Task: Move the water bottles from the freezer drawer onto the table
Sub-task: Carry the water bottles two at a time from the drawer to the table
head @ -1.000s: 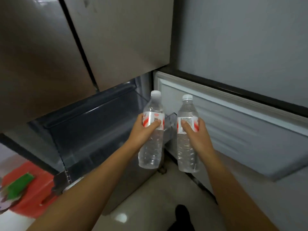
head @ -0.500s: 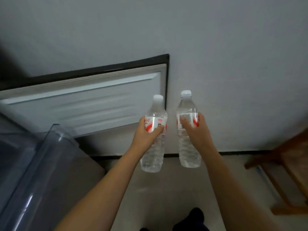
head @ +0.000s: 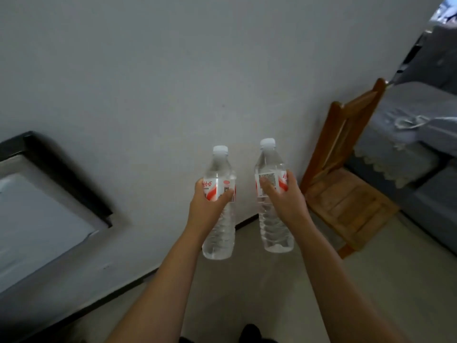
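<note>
I carry two clear water bottles with white caps and red-and-white labels, both upright at chest height in front of a grey wall. My left hand grips the left bottle around its label. My right hand grips the right bottle the same way, a little higher. The bottles are apart, about a hand's width between them. The freezer drawer and the table are out of view.
The open fridge door juts in at the left edge. A wooden chair stands against the wall to the right, with a grey cloth-covered sofa behind it. Pale floor lies below my arms.
My view has swung right, away from the fridge. The freezer drawer has left the frame, and the chair and sofa have come in. Both hands still hold their bottles the same way.
</note>
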The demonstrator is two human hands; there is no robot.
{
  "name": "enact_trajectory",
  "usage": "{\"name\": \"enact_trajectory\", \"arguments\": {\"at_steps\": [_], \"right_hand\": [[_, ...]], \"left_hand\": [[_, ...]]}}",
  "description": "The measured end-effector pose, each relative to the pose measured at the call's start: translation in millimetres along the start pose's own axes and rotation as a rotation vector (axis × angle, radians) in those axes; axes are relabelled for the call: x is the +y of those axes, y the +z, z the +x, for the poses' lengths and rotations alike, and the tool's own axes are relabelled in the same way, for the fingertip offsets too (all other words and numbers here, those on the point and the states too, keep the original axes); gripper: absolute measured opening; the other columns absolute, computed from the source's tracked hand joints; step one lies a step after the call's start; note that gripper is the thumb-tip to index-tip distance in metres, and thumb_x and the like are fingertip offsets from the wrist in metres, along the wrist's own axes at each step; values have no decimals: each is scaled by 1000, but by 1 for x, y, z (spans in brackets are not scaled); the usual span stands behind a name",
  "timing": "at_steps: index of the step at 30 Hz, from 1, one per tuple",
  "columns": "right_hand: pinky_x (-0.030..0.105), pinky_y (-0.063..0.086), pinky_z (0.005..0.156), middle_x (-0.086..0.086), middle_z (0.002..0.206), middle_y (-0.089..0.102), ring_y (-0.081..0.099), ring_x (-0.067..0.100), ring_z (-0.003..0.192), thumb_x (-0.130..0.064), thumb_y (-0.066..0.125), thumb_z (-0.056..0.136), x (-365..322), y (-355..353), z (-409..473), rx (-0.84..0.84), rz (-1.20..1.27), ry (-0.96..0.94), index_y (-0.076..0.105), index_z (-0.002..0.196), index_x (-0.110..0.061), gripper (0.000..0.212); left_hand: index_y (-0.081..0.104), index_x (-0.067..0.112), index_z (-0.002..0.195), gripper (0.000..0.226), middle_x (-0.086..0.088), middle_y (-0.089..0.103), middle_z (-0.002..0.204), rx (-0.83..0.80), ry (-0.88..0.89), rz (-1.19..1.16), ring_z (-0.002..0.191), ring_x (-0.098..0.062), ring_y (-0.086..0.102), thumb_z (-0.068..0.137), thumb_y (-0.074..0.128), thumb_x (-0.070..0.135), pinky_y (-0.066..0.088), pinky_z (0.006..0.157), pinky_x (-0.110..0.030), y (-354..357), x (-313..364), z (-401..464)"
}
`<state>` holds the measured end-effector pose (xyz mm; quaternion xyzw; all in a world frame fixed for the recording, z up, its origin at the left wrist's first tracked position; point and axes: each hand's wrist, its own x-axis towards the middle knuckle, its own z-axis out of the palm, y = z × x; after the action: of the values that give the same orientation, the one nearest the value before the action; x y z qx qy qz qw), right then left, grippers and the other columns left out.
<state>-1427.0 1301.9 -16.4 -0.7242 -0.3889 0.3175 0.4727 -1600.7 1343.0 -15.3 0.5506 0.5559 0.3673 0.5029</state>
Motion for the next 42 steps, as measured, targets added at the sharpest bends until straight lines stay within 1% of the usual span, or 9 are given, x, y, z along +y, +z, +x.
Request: {"name": "enact_trajectory", "arguments": {"at_steps": [9, 13, 19, 23, 26, 30, 34, 39, 42], "right_hand": [[24, 50, 75, -11, 117, 53, 59, 12, 101, -44, 57, 91, 48, -120, 24, 344, 104, 132, 32, 145, -25, 62], [22, 53, 68, -6, 118, 62, 66, 11, 95, -47, 61, 88, 67, -168, 33, 491, 138, 158, 37, 140, -27, 60], [16, 53, 59, -9, 107, 63, 68, 7, 87, -43, 62, 90, 80, -234, 49, 752, 196, 207, 38, 138, -28, 56], [7, 48, 55, -10, 103, 62, 63, 0, 84, -37, 64, 90, 92, -265, 47, 951, 221, 261, 43, 133, -22, 50], [3, 43, 58, -13, 95, 62, 60, -3, 80, -35, 66, 88, 104, -286, 34, 1106, 183, 316, 49, 122, -19, 41], [2, 42, 54, -14, 91, 60, 59, -3, 78, -37, 66, 88, 126, -324, 12, 1244, 197, 387, 49, 118, -22, 37], [-1, 40, 55, -15, 89, 60, 58, -5, 76, -37, 66, 88, 157, -371, -12, 1354, 191, 421, 51, 117, -21, 37], [16, 46, 67, -12, 96, 63, 63, 4, 85, -42, 67, 86, 197, -452, -47, 1420, 214, 438, 49, 117, -25, 40], [17, 45, 70, -13, 99, 62, 62, 2, 88, -43, 68, 85, 218, -512, -79, 1452, 212, 443, 49, 119, -26, 42]], "left_hand": [[39, 19, 135, 63, -5, 56, 125, -362, 112, 107, 110, -24, 60, 82, 69, 35, 52, 94, -43, 153, 45, 50], [39, 19, 131, 56, 3, 54, 117, -558, 175, 147, 103, -15, 58, 85, 67, 32, 47, 71, -16, 222, 59, 65], [37, 26, 135, 60, 10, 53, 119, -883, 292, 168, 108, -11, 57, 84, 68, 35, 52, 86, -28, 329, 92, 81], [39, 26, 133, 55, 21, 51, 100, -1053, 322, 185, 91, 0, 57, 86, 68, 29, 46, 63, -10, 387, 108, 72], [37, 26, 134, 56, 24, 48, 92, -1165, 312, 198, 80, 5, 53, 87, 67, 27, 44, 51, -5, 422, 115, 51], [35, 26, 138, 63, 11, 55, 112, -1309, 298, 204, 95, -5, 58, 85, 69, 29, 48, 69, -15, 474, 113, 17], [35, 24, 138, 63, 8, 54, 115, -1388, 339, 237, 94, -6, 58, 85, 69, 28, 48, 68, -14, 532, 111, -26], [37, 26, 134, 58, 21, 51, 95, -1456, 384, 260, 82, 2, 56, 86, 68, 27, 42, 59, -10, 616, 118, -98], [40, 26, 131, 55, 21, 53, 93, -1483, 373, 266, 84, 1, 57, 85, 69, 28, 44, 62, -14, 670, 125, -155]]}}
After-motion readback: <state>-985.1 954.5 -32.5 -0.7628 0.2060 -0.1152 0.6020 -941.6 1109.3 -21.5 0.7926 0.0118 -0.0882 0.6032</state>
